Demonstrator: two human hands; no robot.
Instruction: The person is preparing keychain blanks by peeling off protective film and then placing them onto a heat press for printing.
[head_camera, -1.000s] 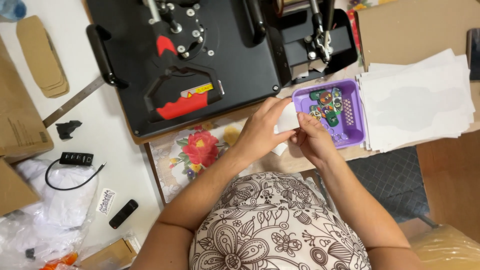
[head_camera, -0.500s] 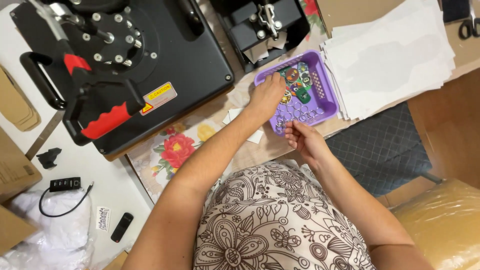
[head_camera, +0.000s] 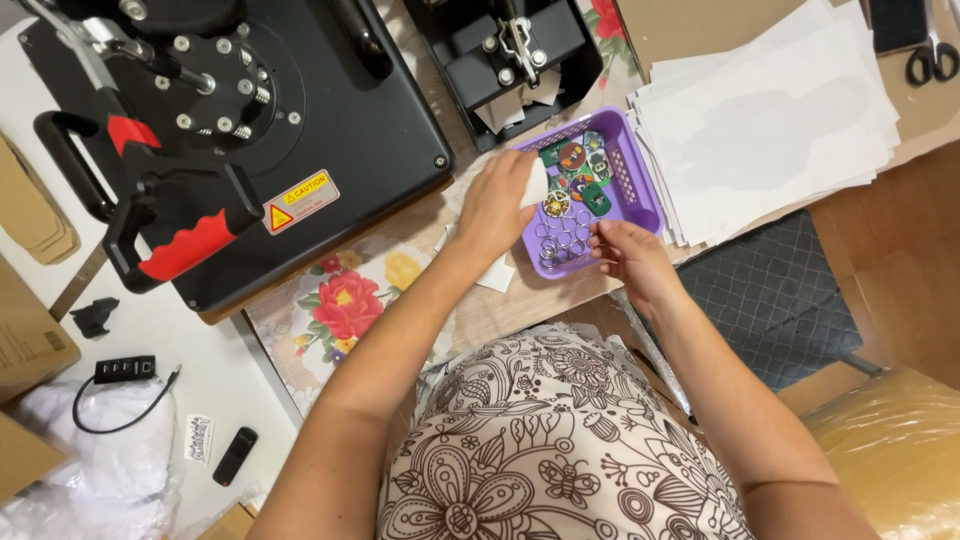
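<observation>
Sorting in purple basket (head_camera: 640, 190): left hand (head_camera: 500, 200) pinching white slip (head_camera: 537, 183) above it, right hand (head_camera: 625, 255) fingers loosely apart at key rings (head_camera: 562, 238); needs fine pinch

Left hand (head_camera: 500, 200) hides purple tray (head_camera: 640, 190) corner; scissors (head_camera: 935, 50) cut off.

Left hand (head_camera: 497, 203) at the near-left rim of a purple basket (head_camera: 644, 196), pinching a small white piece (head_camera: 536, 184) over it. Right hand (head_camera: 626, 255) at the basket's near edge, fingertips at the pile of metal rings (head_camera: 560, 238) inside. Coloured round pieces (head_camera: 577, 170) lie at the basket's far end. Black heat press (head_camera: 330, 110) to the left on the worktop (head_camera: 500, 315), red grip on its handle (head_camera: 185, 245). Stack of white sheets (head_camera: 770, 125) just right of the basket. Scissors (head_camera: 935, 55) at far right.
</observation>
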